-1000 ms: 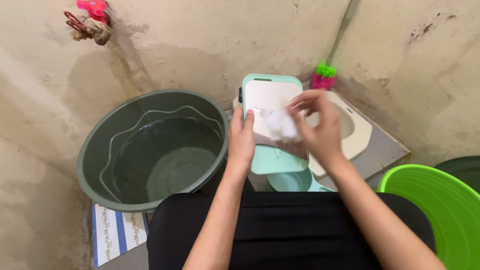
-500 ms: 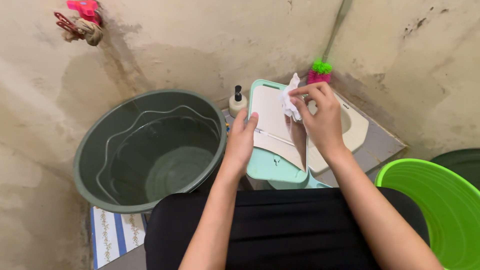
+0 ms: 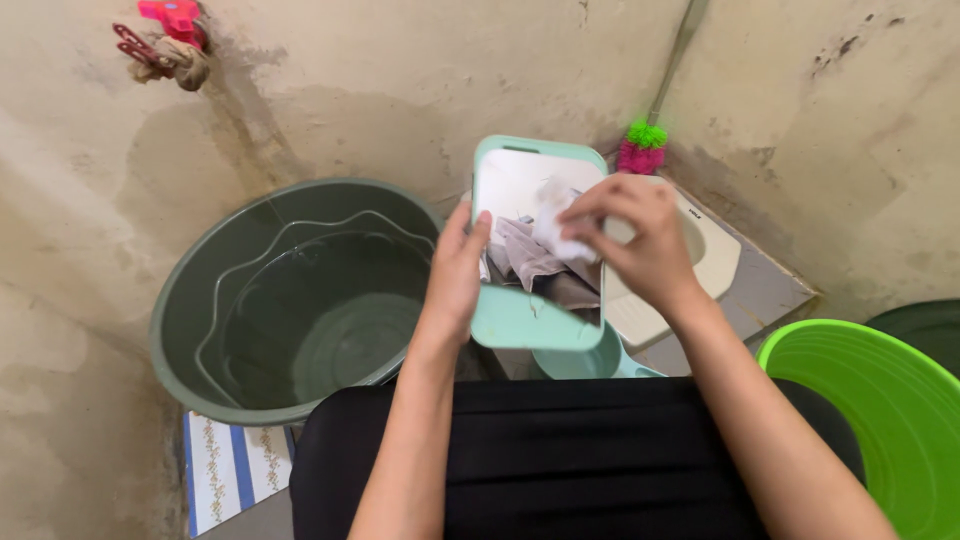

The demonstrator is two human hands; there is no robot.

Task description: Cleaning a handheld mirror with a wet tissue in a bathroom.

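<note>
My left hand [image 3: 455, 275] grips the left edge of a mint-green framed mirror [image 3: 520, 322], held upright over my lap. The glass reflects the wall and a fold of cloth. My right hand [image 3: 640, 240] presses a crumpled white tissue [image 3: 553, 232] against the upper right of the mirror's face. Both forearms reach forward over my black-clad lap [image 3: 560, 460].
A large dark green tub [image 3: 200, 300] holding water stands on the left. A bright green basin [image 3: 880, 410] sits at the right edge. A white squat toilet [image 3: 705, 262], a mint-green dipper [image 3: 585, 362], a pink-and-green brush [image 3: 642, 148] and a pink wall tap [image 3: 170, 20] surround me.
The mirror has tilted up and now hides the soap bottle behind it. My right hand has brought the tissue down from the mirror's top onto the glass.
</note>
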